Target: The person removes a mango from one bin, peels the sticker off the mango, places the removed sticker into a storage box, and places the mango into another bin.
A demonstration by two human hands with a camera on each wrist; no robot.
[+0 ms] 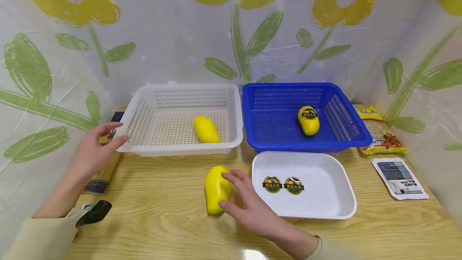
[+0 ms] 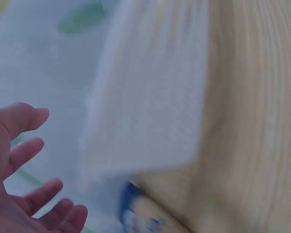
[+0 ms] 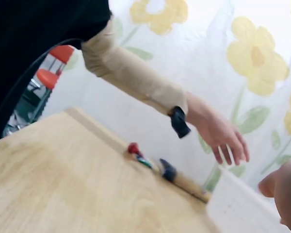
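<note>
On the wooden table point(image 1: 162, 212), the right hand point(image 1: 249, 206) rests on a yellow mango point(image 1: 216, 189) that lies just left of the white tray point(image 1: 325, 212) — its grip is loose, fingers spread and only lightly bent against the fruit's right side rather than closed round it. The left hand point(image 1: 94, 147) hovers at the left corner of the white basket point(image 1: 144, 119), fingers relaxed and apart, holding nothing. A second mango point(image 1: 206, 129) lies in the white basket, a stickered one point(image 1: 308, 120) in the blue basket point(image 1: 335, 107) — and two round stickers point(image 1: 283, 184) sit in the tray.
</note>
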